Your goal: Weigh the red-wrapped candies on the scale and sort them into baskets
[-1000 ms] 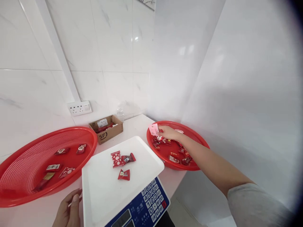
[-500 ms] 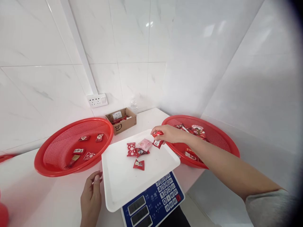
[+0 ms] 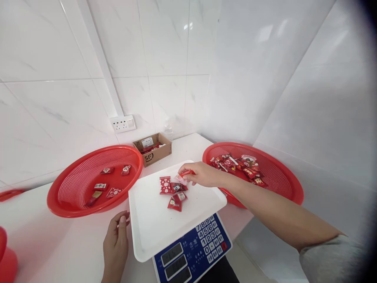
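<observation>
My right hand (image 3: 196, 175) is over the white scale tray (image 3: 150, 236), its fingers closed around a red-wrapped candy (image 3: 187, 173) that they partly cover. Just under those fingertips lies a translucent pink-wrapped candy (image 3: 179, 179); whether they grip it too I cannot tell. Close by on the tray are a red dotted packet (image 3: 165, 185), a dark-and-red candy (image 3: 178, 187) and a red candy with a small face (image 3: 174, 203), touching or overlapping. My left hand (image 3: 116, 239) rests by the tray's left edge, fingers loosely bent, thumb apart, holding nothing.
Under the tray sits a blue digital scale (image 3: 191, 247). To the left stands a red perforated basket (image 3: 67, 188) with several candies; another red basket (image 3: 282, 177), fuller, stands to the right. A small cardboard box (image 3: 157, 154) sits against the wall behind.
My right hand has moved left and down over the pile, bringing the red candy with it. A small candy now shows between the dark-and-red one and the face one. The left hand stays by the tray.
</observation>
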A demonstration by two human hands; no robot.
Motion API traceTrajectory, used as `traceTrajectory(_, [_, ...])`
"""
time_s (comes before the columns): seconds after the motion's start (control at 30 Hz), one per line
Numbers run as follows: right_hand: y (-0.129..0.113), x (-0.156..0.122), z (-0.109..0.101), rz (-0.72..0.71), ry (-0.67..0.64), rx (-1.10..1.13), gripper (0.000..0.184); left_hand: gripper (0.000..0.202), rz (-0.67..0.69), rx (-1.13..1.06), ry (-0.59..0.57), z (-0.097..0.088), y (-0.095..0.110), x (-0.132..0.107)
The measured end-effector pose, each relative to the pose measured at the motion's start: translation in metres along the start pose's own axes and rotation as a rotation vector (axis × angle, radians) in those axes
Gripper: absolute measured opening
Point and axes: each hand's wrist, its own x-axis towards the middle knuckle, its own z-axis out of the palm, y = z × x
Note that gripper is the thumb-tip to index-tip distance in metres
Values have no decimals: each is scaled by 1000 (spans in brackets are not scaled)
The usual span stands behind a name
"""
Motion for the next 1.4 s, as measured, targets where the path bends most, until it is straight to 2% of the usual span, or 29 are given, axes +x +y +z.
traceTrajectory(0.1, [-2, -2, -1, 12, 31, -93, 22, 41, -9, -9, -2, 1, 1, 0])
traceTrajectory(0.2, [-10, -8, -2, -54, 42, -204, 23, 42, -19, -5, -10, 1, 2, 0])
traceTrajectory(0.37, [-17, -13, 3, -162, -60, -279, 30, 40, -24, -6, -4, 2, 3, -1])
traceTrajectory(0.63, [-16, -16, 2, -115, -163, -318, 31, 39, -18, -11, -11, 0, 5, -3])
traceTrajectory(0.73, [-18, -18, 1, -129, -146, -273, 34, 39, -1, -6, -10, 1, 3, -2])
traceTrajectory(0.9, [-14, -14, 8, -155, -72, -63, 33, 41, -7, 7, -15, 0, 1, -2])
traceTrajectory(1.03, [-10, -9, 21, -114, -66, -190, 52, 40, -2, 1, -27, 0, 1, -2])
traceTrajectory(1.23, [-4, -3, 34, -44, -253, -383, 88, 40, 18, -3, -27, 0, 0, 0])
traceTrajectory(1.4, [1, -2, 24, -47, -325, -374, 90, 42, 12, -15, -31, 1, -2, 1])
